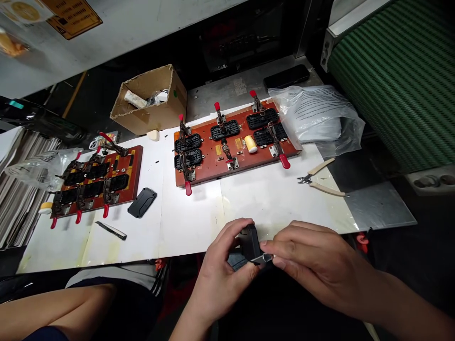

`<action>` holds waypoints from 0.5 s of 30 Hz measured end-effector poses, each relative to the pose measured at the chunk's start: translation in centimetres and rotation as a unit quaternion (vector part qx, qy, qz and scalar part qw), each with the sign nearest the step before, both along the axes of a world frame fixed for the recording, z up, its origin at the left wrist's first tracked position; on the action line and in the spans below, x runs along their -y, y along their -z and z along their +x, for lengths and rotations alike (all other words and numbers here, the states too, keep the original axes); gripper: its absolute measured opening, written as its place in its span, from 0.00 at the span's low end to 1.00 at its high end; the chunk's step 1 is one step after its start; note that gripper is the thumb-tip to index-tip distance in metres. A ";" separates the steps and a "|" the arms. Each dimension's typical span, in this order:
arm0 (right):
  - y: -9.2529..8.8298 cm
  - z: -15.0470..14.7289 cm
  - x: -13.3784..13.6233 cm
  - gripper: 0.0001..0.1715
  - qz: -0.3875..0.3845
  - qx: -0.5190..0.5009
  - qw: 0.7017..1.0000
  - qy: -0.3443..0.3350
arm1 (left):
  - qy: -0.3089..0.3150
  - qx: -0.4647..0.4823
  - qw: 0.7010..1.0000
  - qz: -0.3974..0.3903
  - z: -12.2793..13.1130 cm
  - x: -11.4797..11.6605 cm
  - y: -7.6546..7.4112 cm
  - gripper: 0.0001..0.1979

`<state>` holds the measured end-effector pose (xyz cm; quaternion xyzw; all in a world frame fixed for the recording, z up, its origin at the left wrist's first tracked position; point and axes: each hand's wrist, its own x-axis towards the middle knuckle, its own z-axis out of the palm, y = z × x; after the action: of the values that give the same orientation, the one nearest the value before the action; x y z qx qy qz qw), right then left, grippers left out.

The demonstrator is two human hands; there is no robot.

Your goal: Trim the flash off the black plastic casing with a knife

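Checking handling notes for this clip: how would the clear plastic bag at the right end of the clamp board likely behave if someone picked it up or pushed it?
The plastic bag looks thin and crumpled, so it would probably sag and fold rather than hold its shape. It seems light for its bulk. Pushed, it would likely slide or crumple against the clamp board, whose corner it overlaps, rather than roll.

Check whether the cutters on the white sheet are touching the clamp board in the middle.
Apart. The head view shows the cutters lying right of the clamp board, with a strip of bare white sheet between them.
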<state>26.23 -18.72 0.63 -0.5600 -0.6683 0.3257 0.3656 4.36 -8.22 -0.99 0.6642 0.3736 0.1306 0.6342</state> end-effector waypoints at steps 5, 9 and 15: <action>0.1 0.4 0.1 0.21 0.014 -0.003 1.000 0.009 | 0.014 0.006 1.000 -0.006 0.1 0.3 0.2 0.33; -0.1 0.5 0.4 0.22 0.004 -0.014 1.000 -0.001 | 0.004 0.013 1.000 -0.024 0.4 0.4 0.0 0.33; -0.5 0.5 0.5 0.22 -0.009 -0.025 1.000 -0.009 | 0.001 0.013 0.999 -0.036 0.5 0.6 -0.3 0.32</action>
<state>26.75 -19.24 1.09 -0.5491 -0.6607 0.3491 0.3743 4.88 -8.85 -0.73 0.6394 0.3688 0.1249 0.6630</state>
